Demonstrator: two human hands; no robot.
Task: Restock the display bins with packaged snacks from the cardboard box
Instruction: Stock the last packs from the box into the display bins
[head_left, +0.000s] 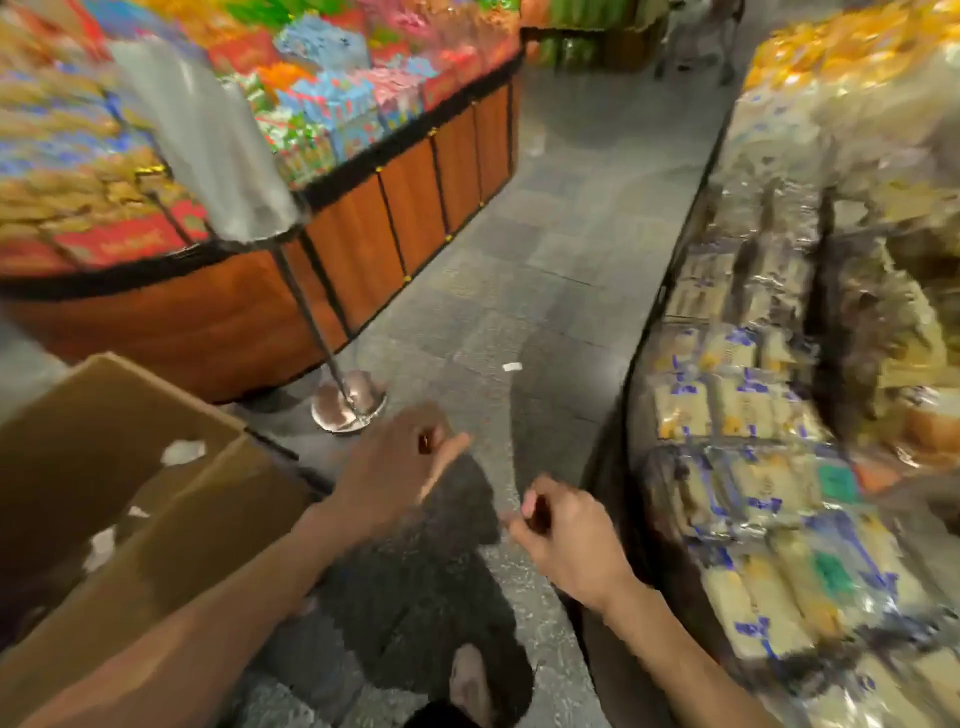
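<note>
The brown cardboard box (119, 499) stands open at the lower left, with a few pale packets visible inside. My left hand (395, 467) hovers just right of the box over the floor, fingers loosely curled, holding nothing. My right hand (566, 535) is lower and to the right, fingers curled in, with nothing visible in it. To the right runs a display bin (639, 364) filled with clear-wrapped yellow and blue snack packets (748, 488). The whole view is motion-blurred.
A round wooden display stand (363, 228) piled with colourful snack packs fills the upper left. A metal pole with a round base (348, 405) and a grey hanging bag stands beside it. Grey tiled floor runs between the displays. My foot (470, 686) shows at the bottom.
</note>
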